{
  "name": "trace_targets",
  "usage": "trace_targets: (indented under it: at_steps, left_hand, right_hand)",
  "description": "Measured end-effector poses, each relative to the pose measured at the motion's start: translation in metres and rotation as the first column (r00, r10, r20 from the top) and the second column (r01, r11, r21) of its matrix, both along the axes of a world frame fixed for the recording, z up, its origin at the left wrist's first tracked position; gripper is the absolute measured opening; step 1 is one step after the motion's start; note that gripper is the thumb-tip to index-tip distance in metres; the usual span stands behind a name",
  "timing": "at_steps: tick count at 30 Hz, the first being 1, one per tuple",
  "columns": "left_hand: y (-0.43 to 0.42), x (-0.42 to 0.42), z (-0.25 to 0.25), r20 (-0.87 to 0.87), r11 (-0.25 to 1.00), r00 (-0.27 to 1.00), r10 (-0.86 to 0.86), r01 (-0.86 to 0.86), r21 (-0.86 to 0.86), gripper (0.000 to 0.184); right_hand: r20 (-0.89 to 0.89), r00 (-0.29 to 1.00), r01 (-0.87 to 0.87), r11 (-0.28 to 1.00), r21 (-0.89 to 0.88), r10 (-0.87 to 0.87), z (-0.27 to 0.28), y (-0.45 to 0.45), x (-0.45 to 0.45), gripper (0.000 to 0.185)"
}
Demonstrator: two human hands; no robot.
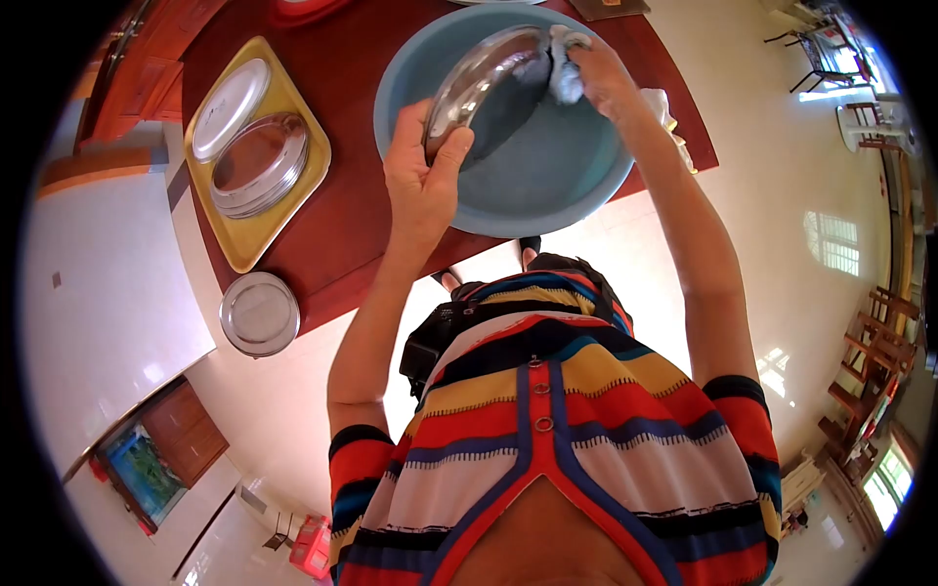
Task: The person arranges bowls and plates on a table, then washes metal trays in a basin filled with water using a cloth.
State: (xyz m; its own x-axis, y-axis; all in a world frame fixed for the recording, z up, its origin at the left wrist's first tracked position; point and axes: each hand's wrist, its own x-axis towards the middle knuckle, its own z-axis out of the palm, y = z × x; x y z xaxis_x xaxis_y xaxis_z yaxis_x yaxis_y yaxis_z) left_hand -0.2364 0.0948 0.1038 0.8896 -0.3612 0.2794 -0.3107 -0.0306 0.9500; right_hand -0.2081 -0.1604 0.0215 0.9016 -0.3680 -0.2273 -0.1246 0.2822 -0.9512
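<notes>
My left hand (422, 186) grips the near left end of a shiny oval metal plate (481, 83), thumb on one side and fingers on the other. The plate is tilted on edge over a wide blue-grey basin (547, 200). At its far right end, my right hand (604, 80) is closed on a whitish cloth (565, 73), which lies against the plate's rim. Part of the plate's inner face is in shadow.
On the dark red table (347, 210) left of the basin, a yellow tray (252, 244) carries a stack of oval metal plates (260, 161) and another oval plate (231, 109). A round metal plate (259, 313) rests at the table corner. Pale cloth (668, 122) lies right of the basin.
</notes>
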Motion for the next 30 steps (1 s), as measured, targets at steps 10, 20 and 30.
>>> trace_targets:
  at_steps: [10,20,30]
  left_hand:
    - [0.04,0.025,0.028,-0.123,0.82,0.904,-0.41,0.425,0.383,0.014]
    - [0.043,0.012,0.004,0.185,0.615,0.711,-0.678,0.412,0.672,0.033]
    - [0.041,0.0,-0.033,-0.179,0.999,0.983,0.05,-0.05,0.005,0.061]
  right_hand:
    - [-0.428,0.886,-0.426,0.676,-0.602,0.177,0.028,-0.026,-0.019,0.028]
    - [-0.26,0.955,-0.295,0.344,-0.891,0.146,0.019,0.028,-0.023,0.017]
    - [-0.244,0.97,-0.238,0.285,-0.928,0.017,-0.012,0.064,-0.009,0.023]
